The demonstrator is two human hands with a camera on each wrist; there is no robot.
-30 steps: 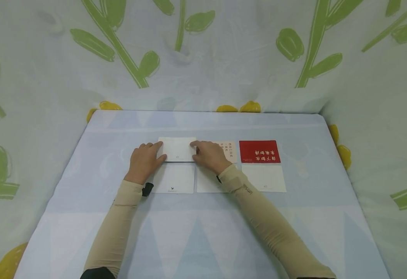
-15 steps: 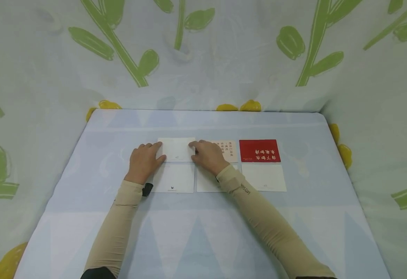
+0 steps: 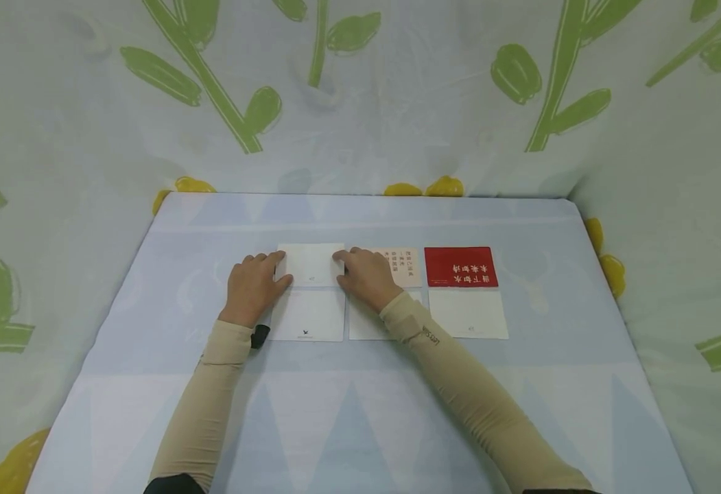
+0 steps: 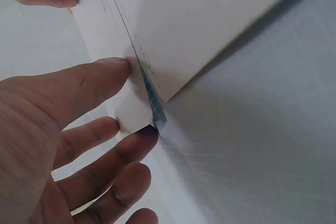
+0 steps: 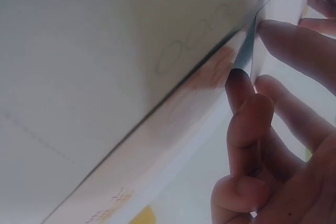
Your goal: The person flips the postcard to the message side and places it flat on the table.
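Observation:
At the back left of the cards lies a white postcard (image 3: pixel 314 265), held at both short sides. My left hand (image 3: pixel 252 288) pinches its left edge; in the left wrist view the thumb (image 4: pixel 100 80) is on top and a fingertip is at the edge below. At the right edge my right hand (image 3: pixel 369 278) pinches it the same way, with the thumb (image 5: pixel 294 45) on its face in the right wrist view. Just in front lies a second white postcard (image 3: pixel 308 315) with a small dark bird mark. The right hand partly covers a cream card (image 3: pixel 406 267) with printed characters.
To the right lies a red card (image 3: pixel 461 267) with white characters, a white card (image 3: pixel 468 315) in front of it. Another white card (image 3: pixel 366 321) is partly under the right forearm. The cards form two rows on the pale blue table (image 3: pixel 348 412). Leaf-patterned cloth (image 3: pixel 397 123) stands behind.
The held postcard and both hands have shifted very slightly left. The other cards stay in place; the head view has tilted a little.

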